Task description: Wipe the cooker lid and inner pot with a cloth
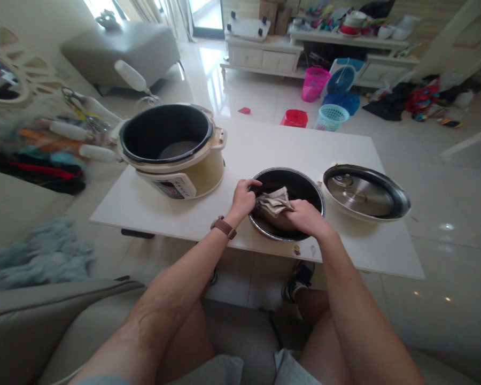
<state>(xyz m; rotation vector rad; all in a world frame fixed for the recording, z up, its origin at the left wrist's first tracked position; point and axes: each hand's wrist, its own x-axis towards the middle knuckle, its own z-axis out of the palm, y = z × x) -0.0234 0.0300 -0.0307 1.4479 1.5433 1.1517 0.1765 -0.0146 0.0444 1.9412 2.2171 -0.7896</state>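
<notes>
A dark inner pot (308, 186) with a shiny rim sits on the white table, close to its near edge. My left hand (244, 200), below a brown-strapped wristwatch (223, 228), is closed over the pot's left rim. Reaching into the pot, my right hand (307, 217) grips a crumpled greyish-beige cloth (276, 203); its fingertips are partly hidden. To the left stands a cream electric pressure cooker (208, 174) with its top uncovered and a control panel facing me. Its round lid (358, 195) lies to the right, metal inner side up.
The white table (260, 139) carries all three cooker parts. White-handled utensils (98, 154) stand behind the cooker at left. On the floor beyond are a pink basket (315, 85), a red container (294, 118) and a light-blue basket (332, 118). A sofa (100, 321) is beneath me.
</notes>
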